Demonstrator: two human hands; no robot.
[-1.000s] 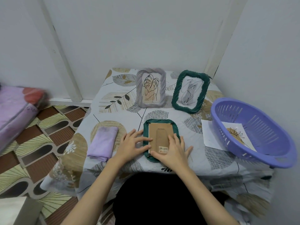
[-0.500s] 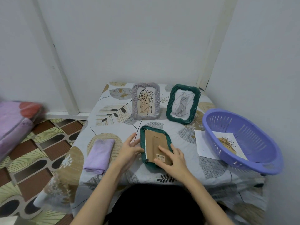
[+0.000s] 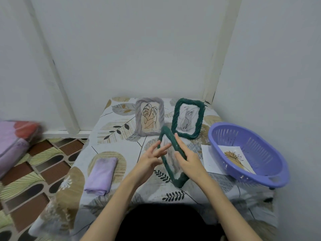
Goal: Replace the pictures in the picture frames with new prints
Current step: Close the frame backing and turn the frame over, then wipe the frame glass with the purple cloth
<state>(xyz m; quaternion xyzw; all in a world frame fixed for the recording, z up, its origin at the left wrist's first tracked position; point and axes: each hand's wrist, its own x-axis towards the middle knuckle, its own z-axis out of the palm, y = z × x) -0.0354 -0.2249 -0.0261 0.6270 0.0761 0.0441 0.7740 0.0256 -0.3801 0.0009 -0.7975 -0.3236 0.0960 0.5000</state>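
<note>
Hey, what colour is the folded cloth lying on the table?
The folded cloth is pale lilac, plain with no pattern, clearest in the head view.

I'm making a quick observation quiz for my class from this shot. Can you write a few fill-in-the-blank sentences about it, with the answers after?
1. The right hand grips a dark ______ rope-wrapped picture frame raised on edge.
2. The printed leaf drawing lies inside the purple ______.
3. The folded ______ cloth lies on the table, to the left of the left hand.
4. At the back of the table, ______ picture frames stand upright.

Missing words: green; basket; lilac; two
</note>
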